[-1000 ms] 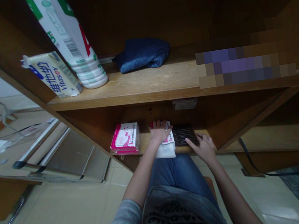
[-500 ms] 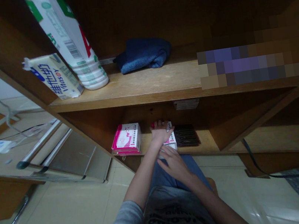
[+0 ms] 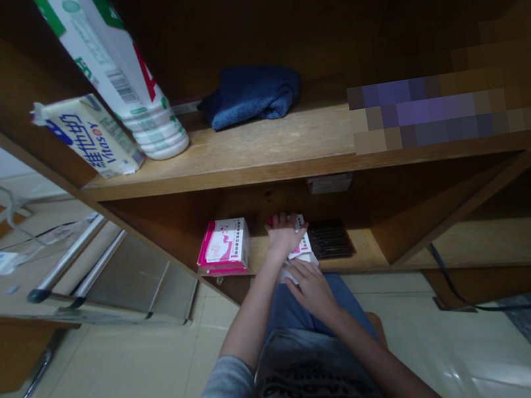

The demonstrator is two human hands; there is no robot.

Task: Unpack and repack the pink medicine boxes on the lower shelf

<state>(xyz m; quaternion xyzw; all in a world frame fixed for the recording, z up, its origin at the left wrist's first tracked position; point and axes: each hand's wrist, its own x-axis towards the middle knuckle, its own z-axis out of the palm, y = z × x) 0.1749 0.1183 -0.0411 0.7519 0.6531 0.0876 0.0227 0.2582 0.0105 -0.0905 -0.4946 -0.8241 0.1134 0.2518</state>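
On the lower shelf, a pink-and-white cardboard box [image 3: 301,245] lies partly covered by my hands. My left hand [image 3: 285,237] reaches over its far part, fingers curled across the top and thumb to the right. My right hand [image 3: 312,287] is at the near end, its fingers on a white flap or sheet [image 3: 308,258] that sticks out there; whether this belongs to the box is unclear. A similar pink-and-white box [image 3: 224,244] sits to the left. Close on the right are dark, thin items in a flat stack [image 3: 331,239].
Above, the upper shelf [image 3: 248,151] bears a Vitasoy carton [image 3: 91,137], a tall white bottle [image 3: 129,86] and a folded blue cloth [image 3: 252,94]. A blurred-out patch covers its right part. A metal-framed ladder or rack [image 3: 98,250] stands left, and a black cable [image 3: 459,293] hangs right.
My right hand has shifted slightly, and a little more white material shows around its fingers. My left hand stays on the box. The view has moved a little.
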